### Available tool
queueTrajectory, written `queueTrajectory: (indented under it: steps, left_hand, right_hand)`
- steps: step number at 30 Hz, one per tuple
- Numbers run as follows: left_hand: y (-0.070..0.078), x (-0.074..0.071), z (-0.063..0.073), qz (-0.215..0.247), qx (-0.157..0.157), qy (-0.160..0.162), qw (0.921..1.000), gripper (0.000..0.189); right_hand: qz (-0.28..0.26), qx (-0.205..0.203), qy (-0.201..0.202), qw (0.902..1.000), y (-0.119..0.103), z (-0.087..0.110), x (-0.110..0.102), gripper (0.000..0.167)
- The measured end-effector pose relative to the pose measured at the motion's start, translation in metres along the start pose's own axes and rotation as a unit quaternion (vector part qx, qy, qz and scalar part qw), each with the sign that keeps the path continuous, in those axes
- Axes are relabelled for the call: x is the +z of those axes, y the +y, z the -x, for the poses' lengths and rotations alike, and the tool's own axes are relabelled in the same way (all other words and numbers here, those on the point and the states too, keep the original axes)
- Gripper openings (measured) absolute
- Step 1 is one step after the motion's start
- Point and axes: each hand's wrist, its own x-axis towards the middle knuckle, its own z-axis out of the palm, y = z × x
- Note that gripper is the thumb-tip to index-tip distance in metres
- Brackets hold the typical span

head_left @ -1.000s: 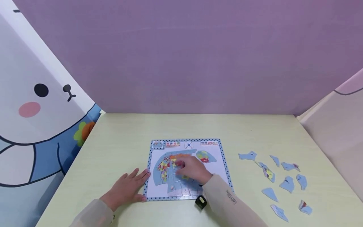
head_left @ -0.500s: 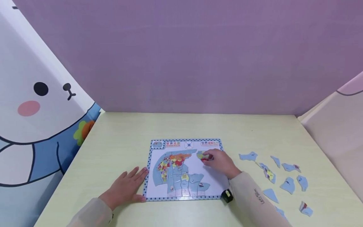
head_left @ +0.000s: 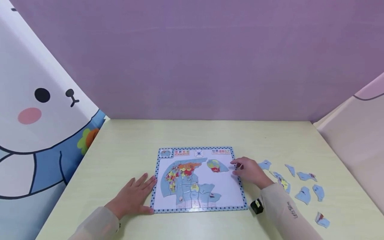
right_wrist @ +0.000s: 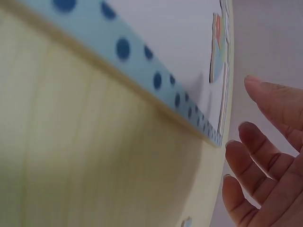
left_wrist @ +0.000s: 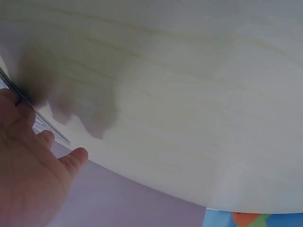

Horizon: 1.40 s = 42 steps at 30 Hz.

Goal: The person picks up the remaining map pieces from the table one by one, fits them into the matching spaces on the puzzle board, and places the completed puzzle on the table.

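The left hand (head_left: 135,196) is resting at the left edge of the puzzle board (head_left: 231,191), fingers spread, gripping nothing. Joined map pieces (head_left: 186,187) are lying right of those fingers. Bare white board is spreading beyond, toward the right hand (head_left: 250,171), whose fingers are hovering apart and empty around the board's right edge. A map section (head_left: 222,166) is lying just left of them, its long axis sloping toward the thumb. Loose pieces (head_left: 303,195) are lying rightward on the tabletop (head_left: 210,133), nearer this hand, with gaps between; a yellow-marked one (head_left: 283,183) is slanting near-right.
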Motion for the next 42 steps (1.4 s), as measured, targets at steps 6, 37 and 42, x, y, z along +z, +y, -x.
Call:
queueTrajectory:
  steps: [6,37,42]
  left_hand:
    - [0.000,-0.002,-0.001,0.010,-0.004,-0.016,0.9998,0.100]
    - [-0.006,0.007,0.003,0.024,0.017,0.008,0.9995,0.091]
    - [-0.007,0.007,0.004,0.019,0.023,0.012,0.9995,0.091]
  right_hand:
    - [0.020,-0.025,0.006,0.9995,0.011,0.003,-0.009,0.032]
    - [0.019,-0.049,0.009,0.9986,0.070,0.009,-0.054,0.029]
    - [0.033,-0.064,0.006,0.9974,0.073,0.007,-0.057,0.031]
